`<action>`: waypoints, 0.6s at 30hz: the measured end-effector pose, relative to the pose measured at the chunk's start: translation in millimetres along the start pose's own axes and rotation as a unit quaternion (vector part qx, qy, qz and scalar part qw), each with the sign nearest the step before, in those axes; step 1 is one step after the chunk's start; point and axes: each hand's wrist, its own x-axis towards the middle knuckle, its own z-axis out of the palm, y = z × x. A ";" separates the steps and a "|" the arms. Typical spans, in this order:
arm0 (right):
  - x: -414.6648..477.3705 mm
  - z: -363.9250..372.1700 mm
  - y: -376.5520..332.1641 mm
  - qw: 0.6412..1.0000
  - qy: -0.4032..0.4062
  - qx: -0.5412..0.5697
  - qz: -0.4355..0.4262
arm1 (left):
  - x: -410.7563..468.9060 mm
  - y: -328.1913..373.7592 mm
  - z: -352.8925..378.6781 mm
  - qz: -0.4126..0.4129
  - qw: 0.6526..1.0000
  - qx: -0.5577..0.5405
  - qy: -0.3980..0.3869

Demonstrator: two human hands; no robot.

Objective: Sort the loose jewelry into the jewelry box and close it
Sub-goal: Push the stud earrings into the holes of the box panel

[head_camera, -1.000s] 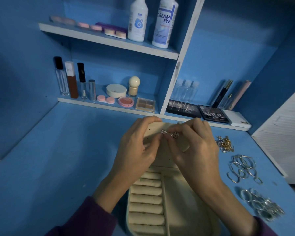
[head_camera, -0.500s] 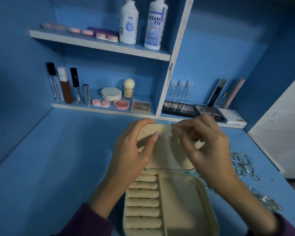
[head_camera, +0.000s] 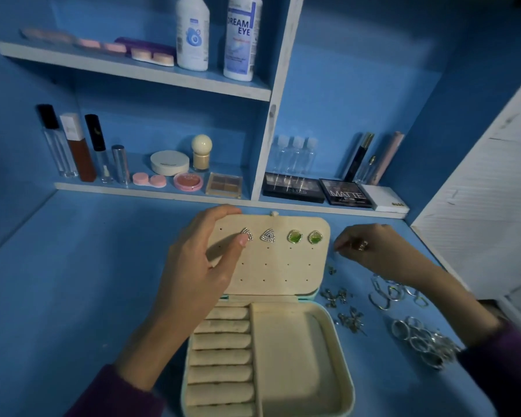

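The jewelry box (head_camera: 348,371) is set open on the counter (head_camera: 72,281), with its lid (head_camera: 280,272) raised at the far side. Four studs are pinned in the lid's top row: two silver earrings (head_camera: 267,235) on the left and two green earrings (head_camera: 294,236) on the right. The lid's upper left edge is gripped by the left hand (head_camera: 199,266), with the fingers (head_camera: 223,210) curled over the edge and the thumb (head_camera: 242,240) touching the leftmost silver earring. The right hand (head_camera: 376,251) is held just right of the lid, its fingers narrowly curled; whether a piece is pinched cannot be told. Loose earrings (head_camera: 334,296), hoops (head_camera: 385,296) and rings (head_camera: 419,338) are spread right of the box.
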 end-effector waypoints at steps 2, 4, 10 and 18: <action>0.0 7.0 7.6 1.000 -0.012 -0.024 -0.009 | -0.4 1.0 0.1 0.002 1.000 0.004 0.001; 1.8 12.5 12.9 0.999 -0.019 -0.029 -0.013 | -0.2 0.9 0.3 0.004 1.000 0.006 0.002; 6.2 14.6 17.2 0.998 -0.031 -0.018 -0.046 | -0.1 0.5 2.2 -0.006 1.000 0.007 -0.003; 7.4 15.1 19.7 0.997 -0.040 -0.014 -0.063 | 1.0 -0.9 1.6 -0.010 1.000 0.012 -0.001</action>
